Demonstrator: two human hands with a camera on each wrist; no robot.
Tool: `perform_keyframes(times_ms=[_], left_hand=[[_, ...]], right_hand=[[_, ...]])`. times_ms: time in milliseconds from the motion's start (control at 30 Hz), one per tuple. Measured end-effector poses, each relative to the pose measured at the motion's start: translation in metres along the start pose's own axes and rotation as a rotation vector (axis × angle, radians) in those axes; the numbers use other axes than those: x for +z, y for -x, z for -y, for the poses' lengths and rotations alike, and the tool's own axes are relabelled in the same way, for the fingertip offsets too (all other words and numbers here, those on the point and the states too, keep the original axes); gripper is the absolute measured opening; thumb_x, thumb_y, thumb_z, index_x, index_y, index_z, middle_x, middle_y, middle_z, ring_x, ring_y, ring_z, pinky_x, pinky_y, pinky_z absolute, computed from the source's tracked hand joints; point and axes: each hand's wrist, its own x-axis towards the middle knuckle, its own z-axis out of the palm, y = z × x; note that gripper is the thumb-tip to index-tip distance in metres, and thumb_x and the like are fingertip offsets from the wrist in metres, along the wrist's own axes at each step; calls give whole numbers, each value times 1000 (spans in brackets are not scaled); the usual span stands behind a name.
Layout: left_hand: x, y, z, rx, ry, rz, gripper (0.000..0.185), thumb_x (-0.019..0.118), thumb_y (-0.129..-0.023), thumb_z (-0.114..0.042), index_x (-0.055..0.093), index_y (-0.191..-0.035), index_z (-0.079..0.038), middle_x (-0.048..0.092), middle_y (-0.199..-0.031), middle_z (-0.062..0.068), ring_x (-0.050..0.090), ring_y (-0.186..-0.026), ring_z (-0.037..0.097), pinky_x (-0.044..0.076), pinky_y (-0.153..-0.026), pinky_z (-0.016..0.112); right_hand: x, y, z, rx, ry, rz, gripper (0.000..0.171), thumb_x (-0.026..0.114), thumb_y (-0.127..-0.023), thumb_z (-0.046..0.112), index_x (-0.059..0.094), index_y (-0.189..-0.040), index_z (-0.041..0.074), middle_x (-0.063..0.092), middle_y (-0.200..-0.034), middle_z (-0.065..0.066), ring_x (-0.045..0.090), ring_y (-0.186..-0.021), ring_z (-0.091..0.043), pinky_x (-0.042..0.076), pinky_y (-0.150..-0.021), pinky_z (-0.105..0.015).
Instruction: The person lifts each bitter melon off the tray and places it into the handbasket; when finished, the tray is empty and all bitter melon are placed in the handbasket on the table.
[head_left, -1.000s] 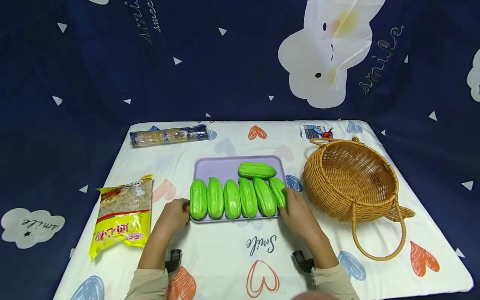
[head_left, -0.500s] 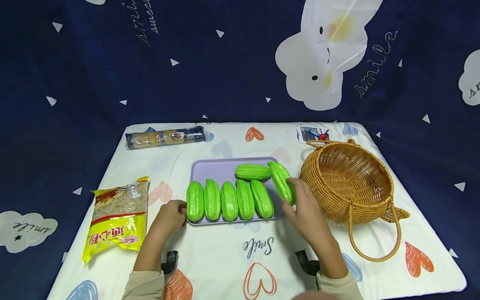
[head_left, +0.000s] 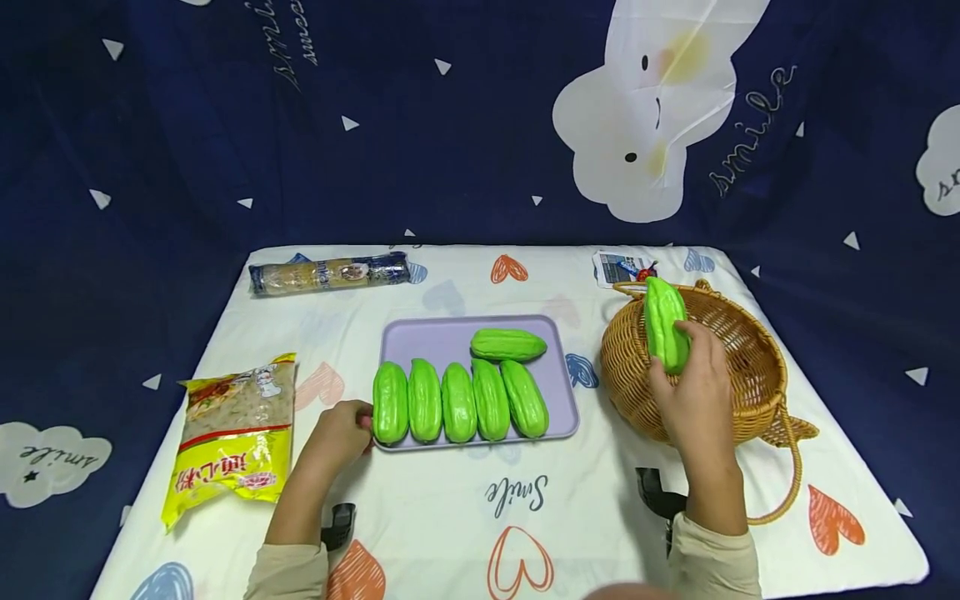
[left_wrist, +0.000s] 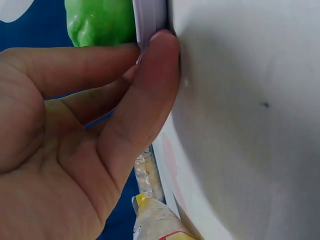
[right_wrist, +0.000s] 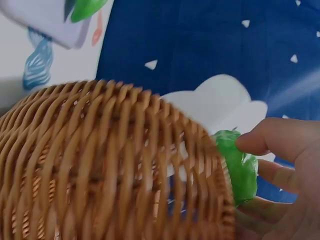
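Observation:
In the head view my right hand (head_left: 697, 387) grips a ridged bright green bitter melon (head_left: 663, 325) over the left rim of the wicker basket (head_left: 637, 400). The right wrist view has thumb and fingers around that bitter melon (right_wrist: 240, 167), with the basket wall hiding part of it. My left hand (head_left: 339, 435) stays at the lower left edge of the purple tray (head_left: 427, 335). Close up, its thumb and fingers pinch the tray rim (left_wrist: 150, 20). Several bitter melons (head_left: 459, 402) lie side by side along the tray's front, and one (head_left: 508, 344) lies crosswise behind them.
A yellow bag of pasta (head_left: 234, 433) lies left of the tray. A long pasta packet (head_left: 330, 274) lies at the back left. Behind the basket is a printed sheet (head_left: 611, 268) with a small red and blue item. The basket's handle (head_left: 791, 483) reaches toward the front.
My right hand has lifted the rightmost bitter melon from the tray's front row and carried it right, over the basket. My left hand has kept its place at the tray.

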Motion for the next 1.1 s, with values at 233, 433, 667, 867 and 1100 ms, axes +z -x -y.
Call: perform_keyframes(times_ms=[233,433,667,867,1100], left_hand=[[-1,-1,0,1,-21,-3,30,51,-87,-1,62,-113,9,61,-77,8,56,-67,18,43,-61,29],[-3,0,-2,9,-35,-5,29,52,-87,-2,62,-112,8,61,-74,6,56,-68,19,43,-64,32],[-2,0,0,16,-42,-8,28,51,-87,-2,62,-111,8,62,-74,6,56,-69,20,43,-65,33],[0,-1,1,3,-43,-8,29,52,-87,-2,62,-112,8,62,-76,8,56,-68,19,44,-64,31],[0,-1,0,10,-44,-10,32,52,-86,-1,61,-114,10,63,-80,9,57,-68,19,45,-66,34]], right_hand=[[2,0,-9,88,52,56,55,64,-86,11,45,-137,4,45,-135,-25,50,-112,-49,39,-90,-61],[2,-1,-11,102,54,67,53,64,-86,13,47,-135,3,42,-139,-25,46,-120,-48,37,-96,-61],[12,3,-6,-61,-6,-27,43,66,-83,4,55,-123,-1,45,-135,-24,41,-124,-43,34,-99,-58],[37,18,16,-284,-123,55,35,68,-81,2,60,-115,-2,55,-121,-20,51,-113,-37,40,-97,-50],[80,48,28,-318,-40,488,46,70,-88,24,55,-129,10,55,-129,-12,53,-121,-30,45,-97,-49]])
